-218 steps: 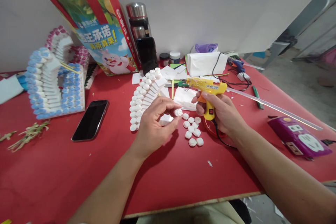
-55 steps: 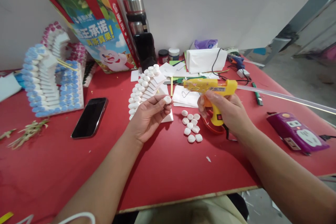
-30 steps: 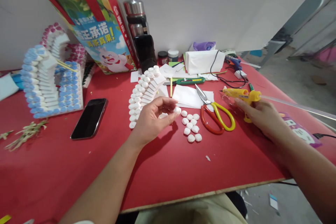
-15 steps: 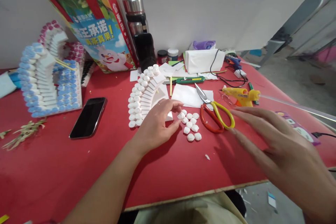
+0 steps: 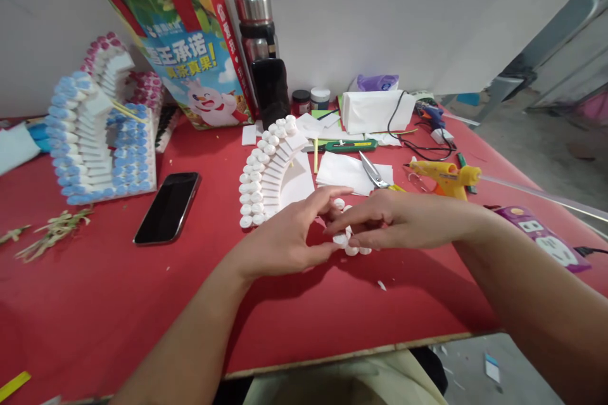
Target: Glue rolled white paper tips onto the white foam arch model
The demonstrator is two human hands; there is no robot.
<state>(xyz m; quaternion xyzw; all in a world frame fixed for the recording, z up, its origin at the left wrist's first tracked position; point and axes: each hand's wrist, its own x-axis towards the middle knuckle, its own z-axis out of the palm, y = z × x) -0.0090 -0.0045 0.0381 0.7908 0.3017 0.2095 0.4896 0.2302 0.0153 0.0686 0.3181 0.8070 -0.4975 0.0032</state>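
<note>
My left hand [image 5: 289, 237] rests low over the table, thumb and index finger spread around a group of small white rolls [image 5: 351, 250]. My right hand [image 5: 399, 220] reaches across from the right, and its thumb and index finger close around one white roll [image 5: 341, 239]. The left thumb tip lies just below that roll. Both hands cover much of the group. Just behind my left hand stands a curved white piece [image 5: 273, 171], its outer edge lined with similar rolls. Scissors [image 5: 373, 171] lie behind my right hand, their handles mostly hidden.
A yellow glue gun [image 5: 446, 176] and a purple power strip [image 5: 541, 237] lie to the right. Left are a phone [image 5: 167, 209] and a blue-and-white model [image 5: 102, 145]. A printed bag [image 5: 194, 57], a steel flask [image 5: 254, 9] and a green cutter [image 5: 350, 145] are behind.
My right hand has moved left from beside the scissors to the white rolls, now covering the scissor handles. My left hand's thumb and index finger have spread wider apart.
</note>
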